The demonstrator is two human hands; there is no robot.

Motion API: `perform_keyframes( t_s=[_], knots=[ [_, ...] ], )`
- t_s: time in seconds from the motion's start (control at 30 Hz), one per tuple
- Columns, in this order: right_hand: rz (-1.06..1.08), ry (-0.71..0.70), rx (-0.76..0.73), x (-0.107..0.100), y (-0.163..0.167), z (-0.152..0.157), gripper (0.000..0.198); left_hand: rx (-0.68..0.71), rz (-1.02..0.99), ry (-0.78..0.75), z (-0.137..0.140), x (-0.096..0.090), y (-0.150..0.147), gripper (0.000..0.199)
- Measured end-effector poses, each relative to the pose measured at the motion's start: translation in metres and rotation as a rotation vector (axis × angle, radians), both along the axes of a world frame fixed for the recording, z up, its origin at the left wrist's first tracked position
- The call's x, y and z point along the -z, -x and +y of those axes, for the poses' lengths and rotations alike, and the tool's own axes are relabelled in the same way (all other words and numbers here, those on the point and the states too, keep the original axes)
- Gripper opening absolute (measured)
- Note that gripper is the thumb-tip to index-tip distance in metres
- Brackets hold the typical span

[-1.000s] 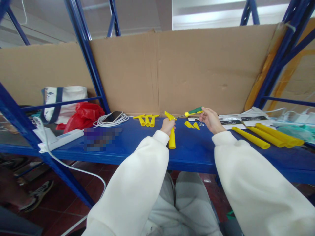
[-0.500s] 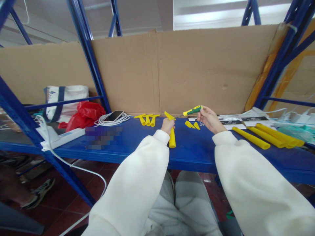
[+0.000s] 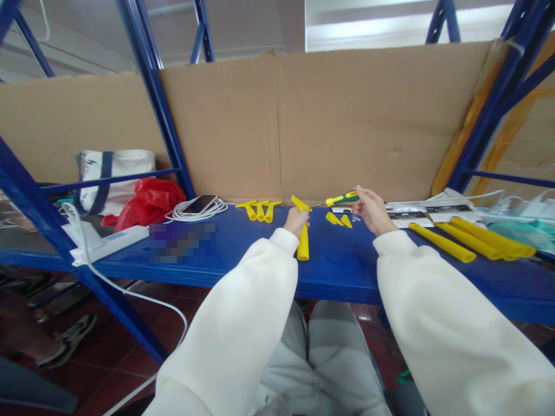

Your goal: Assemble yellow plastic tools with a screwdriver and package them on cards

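My left hand (image 3: 297,221) is wrapped round the yellow handle of a T-shaped scraper (image 3: 303,249), whose angled head sticks out above my fingers. In my right hand (image 3: 372,211) is a screwdriver (image 3: 342,199) with a green and yellow handle, gripped at its butt end. The thin shaft points left, and its tip meets the scraper near the head; whether it sits in a screw is too small to see. Just below the screwdriver lie small yellow pointed pieces (image 3: 339,220). Several T-shaped yellow scrapers (image 3: 261,211) rest in a row left of my left hand.
On the right of the blue shelf (image 3: 260,277) lie several yellow tubes (image 3: 472,240). Leftward are a phone (image 3: 203,204) on a coiled white cable, a power strip (image 3: 110,245), a red bag (image 3: 151,199) and a tote bag (image 3: 117,167). Cardboard (image 3: 338,115) stands behind.
The screwdriver and my right hand have shifted very slightly, the handle now lying a little lower and flatter. My left hand still holds the scraper in nearly the same place.
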State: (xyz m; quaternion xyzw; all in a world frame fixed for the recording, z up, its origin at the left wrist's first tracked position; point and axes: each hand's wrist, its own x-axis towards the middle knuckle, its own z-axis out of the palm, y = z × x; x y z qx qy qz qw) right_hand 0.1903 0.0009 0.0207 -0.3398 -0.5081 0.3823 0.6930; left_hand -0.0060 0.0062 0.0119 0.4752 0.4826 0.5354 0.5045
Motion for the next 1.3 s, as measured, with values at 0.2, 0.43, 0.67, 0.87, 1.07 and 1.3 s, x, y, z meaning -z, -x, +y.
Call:
perform_keyframes(
  t_s=[0.2,0.43,0.67,0.87,1.07,1.3],
  knots=[
    [-0.015,-0.021,-0.092,-0.0013,-0.0011,-0.0006,0.036,-0.005,0.035,-0.004,-0.0009,-0.0011,0.0002,0.013],
    [0.012,-0.006,-0.025,0.0008,-0.0032,0.0017,0.045,-0.012,0.039,-0.008,-0.0037,-0.0025,-0.0011,0.015],
    [0.05,0.037,0.001,-0.0008,-0.0019,0.0013,0.049,-0.008,0.041,-0.002,-0.0052,-0.004,-0.001,0.016],
    [0.008,-0.003,-0.013,0.0013,-0.0029,0.0016,0.048,-0.007,0.031,-0.008,-0.0064,-0.0044,-0.0012,0.02],
    [0.005,-0.012,-0.089,0.0005,-0.0035,0.001,0.041,-0.012,0.031,0.002,-0.0044,-0.0034,-0.0005,0.023],
    [-0.025,-0.049,-0.041,0.0029,-0.0051,0.0041,0.042,-0.013,0.034,0.007,-0.0057,-0.0046,-0.001,0.021]
  ],
)
